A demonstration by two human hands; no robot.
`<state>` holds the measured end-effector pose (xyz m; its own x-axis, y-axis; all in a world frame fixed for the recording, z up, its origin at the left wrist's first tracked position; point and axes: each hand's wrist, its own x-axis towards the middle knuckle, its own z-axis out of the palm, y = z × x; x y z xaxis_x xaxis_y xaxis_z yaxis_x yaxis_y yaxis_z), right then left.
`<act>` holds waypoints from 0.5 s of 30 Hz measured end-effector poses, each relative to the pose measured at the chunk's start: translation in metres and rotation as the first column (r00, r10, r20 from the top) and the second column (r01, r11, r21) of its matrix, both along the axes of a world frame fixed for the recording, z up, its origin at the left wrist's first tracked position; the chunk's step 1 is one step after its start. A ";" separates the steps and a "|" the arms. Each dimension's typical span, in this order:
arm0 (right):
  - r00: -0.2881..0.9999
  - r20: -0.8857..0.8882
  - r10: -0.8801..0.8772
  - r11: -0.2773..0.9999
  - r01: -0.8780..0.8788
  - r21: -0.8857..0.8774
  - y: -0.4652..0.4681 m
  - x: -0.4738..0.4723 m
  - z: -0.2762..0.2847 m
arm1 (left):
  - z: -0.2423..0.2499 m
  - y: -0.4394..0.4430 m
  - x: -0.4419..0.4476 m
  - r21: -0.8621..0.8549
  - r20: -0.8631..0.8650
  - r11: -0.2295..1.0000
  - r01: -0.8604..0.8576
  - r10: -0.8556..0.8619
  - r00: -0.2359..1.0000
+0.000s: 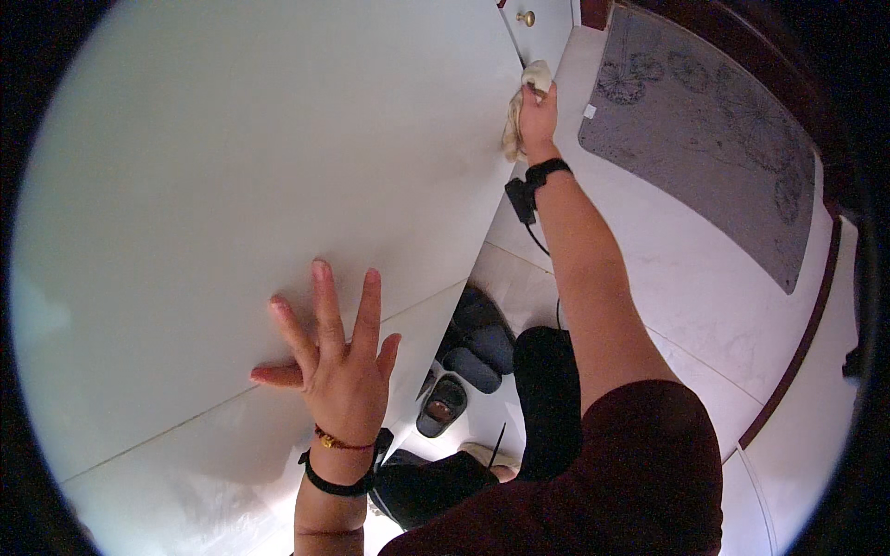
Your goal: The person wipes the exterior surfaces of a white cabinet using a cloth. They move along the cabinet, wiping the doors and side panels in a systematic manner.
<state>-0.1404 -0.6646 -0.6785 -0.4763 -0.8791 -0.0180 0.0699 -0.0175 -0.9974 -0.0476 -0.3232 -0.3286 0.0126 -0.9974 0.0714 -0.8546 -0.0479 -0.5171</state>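
My right hand (539, 119) grips a crumpled off-white cloth (514, 125) low down, at the edge of a large pale smooth panel (278, 160). Part of the cloth pokes out above the fist; the rest hangs beside it against the panel. Closer to me, my left hand (345, 382) has its fingers spread and holds nothing. Its fingertips appear to rest on the panel, above a thin seam that crosses the surface. Whether the panel is a wall or a furniture side, I cannot tell.
A grey floor mat (702, 132) with dark flower patterns lies at the right on pale tiles. Dark slippers (480, 330) and a smaller sandal (442, 405) stand by the panel's edge. Beyond the cloth is a white cabinet front with a brass knob (526, 19). A black cable hangs from my right wristband (549, 171).
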 end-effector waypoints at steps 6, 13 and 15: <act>0.996 -0.045 0.072 0.995 -0.075 -0.068 0.142 0.048 0.019 | 0.000 -0.004 -0.003 0.007 -0.050 0.999 -0.031 0.032 0.998; 0.932 0.061 0.357 0.934 -0.355 -0.051 0.345 0.091 0.104 | 0.010 0.010 -0.005 0.014 -0.083 1.000 -0.005 0.006 0.997; 0.916 0.040 0.399 0.912 -0.392 -0.120 0.339 0.082 0.137 | 0.014 0.021 -0.004 0.031 -0.104 1.000 0.008 -0.005 0.995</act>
